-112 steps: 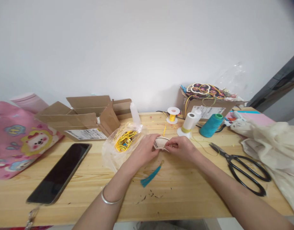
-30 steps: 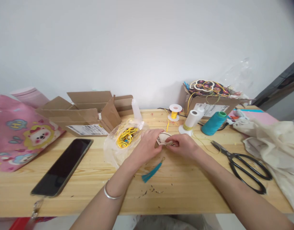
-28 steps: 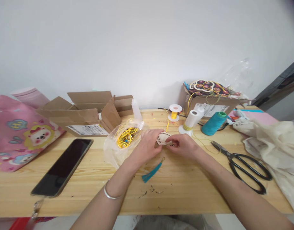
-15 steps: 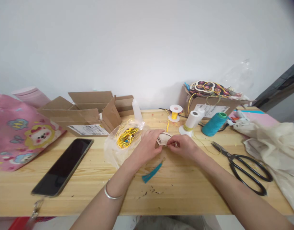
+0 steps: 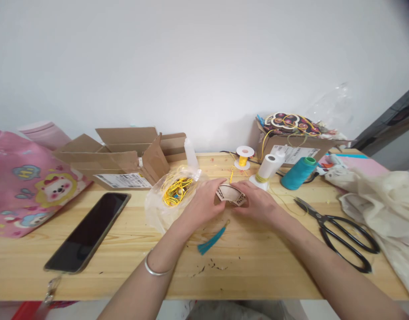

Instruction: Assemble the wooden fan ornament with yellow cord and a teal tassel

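1. Pale wall behind; wooden table below.
2. Fan-shaped piece, openwork at both ends: between the hands, over mid-table.
3. Left hand: grip closed on piece's left end. Right hand: grip closed on right end.
4. Teal tassel: on table, just nearer.
5. Plastic bag, yellow cord inside: left.
6. Scissors: right. Phone: farther left.

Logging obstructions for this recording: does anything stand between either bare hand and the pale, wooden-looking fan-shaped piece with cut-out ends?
Nothing visible does: the left hand and right hand grip the fan-shaped piece at its ends. The teal thread tassel lies lower in view, apart from both hands.
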A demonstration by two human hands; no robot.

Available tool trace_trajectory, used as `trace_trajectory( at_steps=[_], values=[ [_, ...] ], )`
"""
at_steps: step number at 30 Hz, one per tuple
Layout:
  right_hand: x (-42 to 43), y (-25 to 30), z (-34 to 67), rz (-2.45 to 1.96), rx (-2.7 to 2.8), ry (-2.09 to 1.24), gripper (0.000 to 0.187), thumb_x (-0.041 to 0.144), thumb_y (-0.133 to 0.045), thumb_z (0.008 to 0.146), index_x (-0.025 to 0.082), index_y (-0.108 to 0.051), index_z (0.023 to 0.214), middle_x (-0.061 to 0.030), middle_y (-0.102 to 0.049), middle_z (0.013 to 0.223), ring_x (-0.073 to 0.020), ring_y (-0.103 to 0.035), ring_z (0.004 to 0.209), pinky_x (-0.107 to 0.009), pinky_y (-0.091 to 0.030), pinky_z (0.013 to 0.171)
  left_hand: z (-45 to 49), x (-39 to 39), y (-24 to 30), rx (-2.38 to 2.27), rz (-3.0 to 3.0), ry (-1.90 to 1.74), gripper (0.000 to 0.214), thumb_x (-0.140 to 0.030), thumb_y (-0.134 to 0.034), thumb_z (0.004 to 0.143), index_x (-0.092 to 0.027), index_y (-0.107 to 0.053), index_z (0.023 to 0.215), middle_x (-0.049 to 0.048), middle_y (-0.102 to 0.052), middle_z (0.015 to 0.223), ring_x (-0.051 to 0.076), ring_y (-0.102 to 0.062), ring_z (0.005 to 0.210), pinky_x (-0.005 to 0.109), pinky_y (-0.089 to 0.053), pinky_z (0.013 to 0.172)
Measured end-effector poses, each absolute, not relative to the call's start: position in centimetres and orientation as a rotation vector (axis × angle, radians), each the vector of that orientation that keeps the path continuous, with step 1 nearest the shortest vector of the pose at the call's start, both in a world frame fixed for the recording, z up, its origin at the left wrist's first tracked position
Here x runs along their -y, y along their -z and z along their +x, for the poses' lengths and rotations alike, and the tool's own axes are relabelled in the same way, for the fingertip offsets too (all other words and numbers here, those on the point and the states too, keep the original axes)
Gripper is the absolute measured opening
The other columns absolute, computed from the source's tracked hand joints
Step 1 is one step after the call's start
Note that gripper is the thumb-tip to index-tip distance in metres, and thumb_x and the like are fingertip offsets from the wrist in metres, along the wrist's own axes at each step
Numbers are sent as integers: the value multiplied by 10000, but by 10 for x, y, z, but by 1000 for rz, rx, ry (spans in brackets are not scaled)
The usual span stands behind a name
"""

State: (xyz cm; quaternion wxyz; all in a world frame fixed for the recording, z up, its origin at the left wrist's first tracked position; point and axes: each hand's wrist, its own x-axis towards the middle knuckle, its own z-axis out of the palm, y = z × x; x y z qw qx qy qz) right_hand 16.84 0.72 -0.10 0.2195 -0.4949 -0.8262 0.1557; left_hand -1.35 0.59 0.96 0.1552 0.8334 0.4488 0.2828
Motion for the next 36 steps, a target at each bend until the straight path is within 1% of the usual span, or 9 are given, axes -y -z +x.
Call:
trace_trajectory(
  at_steps=[2,7,10,13,15,17,20,24,36],
  values=[
    [-7,2,169,-1400,2280,-481,578,280,-622,611,231,-449,1161,-47,-557,1031,-162,-547,789,-267,-408,661,-14,-6,-10,-1295,2351,-828,503,-186,-538,681,-195,-395,1163,55,-504,1171,186,-455,1072,343,-350,922],
    [-9,4,170,-1474,2199,-652,581,268,-618,618,209,-455,1172,-25,-613,844,-117,-524,585,-228,-387,525,-14,-7,-10,-1307,2268,-878,486,-202,-547,683,-210,-406,1148,46,-519,1149,186,-474,1052,346,-367,903],
    [-11,2,170,-1504,2070,-759,582,305,-641,597,196,-481,1146,-36,-619,891,-82,-459,493,-210,-358,449,-13,-8,-13,-1339,2199,-1013,492,-235,-583,666,-213,-417,1129,54,-494,1161,191,-453,1068,350,-369,894],
    [-12,-2,168,-1489,1901,-892,611,325,-649,593,167,-470,1155,-59,-611,940,-55,-383,450,-200,-342,411,-12,-7,-18,-1368,2167,-1230,271,-236,-588,674,-201,-533,937,49,-482,1122,181,-439,1063,334,-350,904],
    [-12,-3,165,-1463,1791,-964,619,321,-650,595,151,-462,1159,-67,-609,931,-46,-349,441,-192,-332,395,-11,-7,-19,-1372,2162,-1275,86,-241,-566,700,-195,-581,771,31,-524,977,161,-488,961,311,-371,862],
    [-12,-3,164,-1433,1708,-997,617,325,-653,594,151,-462,1153,-70,-599,937,-41,-337,440,-187,-324,383,-9,-5,-18,-1354,2153,-1195,83,-263,-552,716,-202,-608,726,10,-546,824,141,-522,828,287,-403,777],
    [-13,2,162,-1389,1642,-974,598,341,-662,584,174,-476,1127,-60,-582,957,-37,-339,437,-188,-331,382,-5,-4,-13,-1345,2084,-1064,131,-284,-545,723,-210,-635,783,-2,-577,744,129,-530,725,266,-416,687],
    [-13,11,161,-1351,1628,-923,598,358,-662,586,209,-465,1130,-52,-565,988,-33,-366,433,-193,-370,393,-1,-3,-8,-1359,1926,-1031,181,-313,-546,713,-190,-646,801,9,-608,747,129,-533,678,247,-412,618],
    [-9,9,160,-1470,1810,-532,573,392,-624,614,216,-469,1138,-56,-588,952,-71,-454,464,-232,-396,453,0,-2,-8,-1380,1953,-1031,193,-251,-476,748,-184,-656,727,4,-584,673,119,-504,620,240,-385,584]
  ],
)
